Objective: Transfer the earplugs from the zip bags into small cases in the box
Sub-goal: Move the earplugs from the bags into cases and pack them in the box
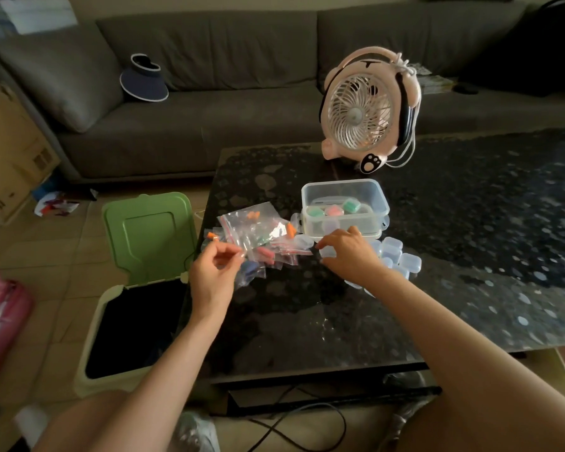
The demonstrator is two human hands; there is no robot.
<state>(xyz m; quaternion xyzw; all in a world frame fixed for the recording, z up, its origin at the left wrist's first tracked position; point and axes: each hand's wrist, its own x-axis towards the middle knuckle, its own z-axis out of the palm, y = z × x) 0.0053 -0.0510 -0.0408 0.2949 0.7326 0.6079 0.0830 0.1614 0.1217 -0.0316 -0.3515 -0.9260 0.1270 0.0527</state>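
Head camera: one dark patterned glass table (437, 256) carries one clear open plastic box (340, 183) holding three filled cases (332, 210), two green and one pink. One heap of small clear zip bags (261, 230) with orange, pink, green and blue earplugs lies left of it; empty clear cases (402, 259) cluster right, count unclear. Left hand (214, 275) pinches one zip bag (242, 256) by its edge, an orange earplug (213, 236) just above its fingertips. Right hand (349, 252) curls round one clear case (327, 251).

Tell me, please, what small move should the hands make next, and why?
Probably bring the small case that the right hand grips toward the left hand and open it. The left hand's fingers already pinch a zip bag, so an open case should be ready to receive its contents.
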